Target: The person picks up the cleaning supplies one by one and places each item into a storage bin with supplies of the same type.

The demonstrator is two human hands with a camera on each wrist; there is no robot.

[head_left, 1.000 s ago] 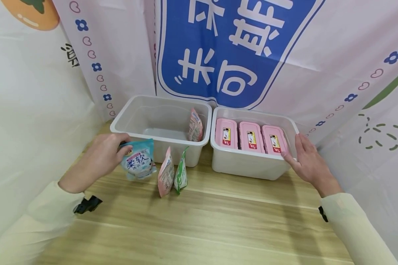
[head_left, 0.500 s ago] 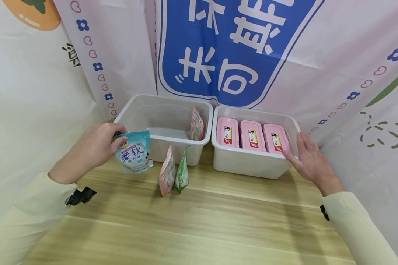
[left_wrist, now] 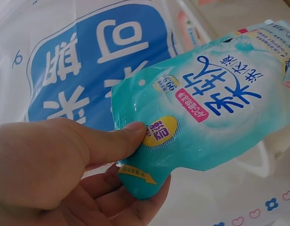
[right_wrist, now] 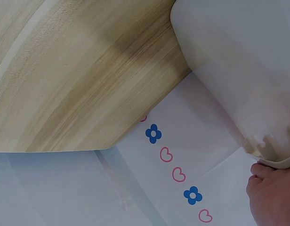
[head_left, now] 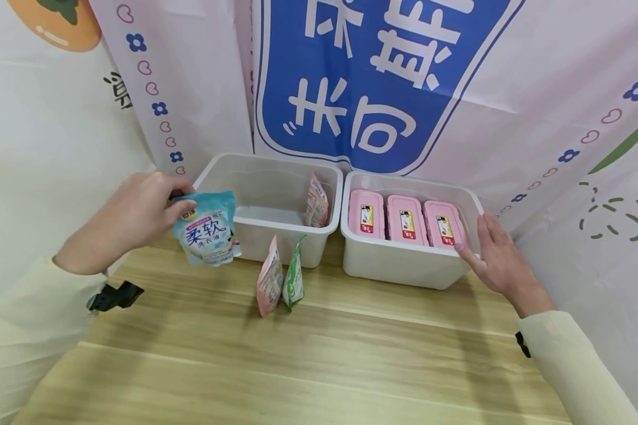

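My left hand (head_left: 138,206) pinches the top corner of a teal laundry detergent pouch (head_left: 207,230), thumb on its printed face. The pouch (left_wrist: 206,103) hangs tilted above the table, in front of the left end of the grey-white bin (head_left: 255,186). That bin contains one pink pouch (head_left: 317,203), at its right end. A pink pouch (head_left: 270,283) and a green-and-white pouch (head_left: 293,282) stand side by side before it. My right hand (head_left: 497,257) rests at the front right corner of the second bin (head_left: 399,262), fingers along its side, thumb at the rim.
Three pink-lidded boxes (head_left: 406,219) stand in a row inside the right bin. Both bins sit side by side on the wood-grain table (head_left: 319,360), against a printed curtain (head_left: 345,77). More white curtain hangs at both sides.
My left hand has drawn the teal pouch up and to the left, away from the two standing pouches. The right hand has stayed at its bin corner.
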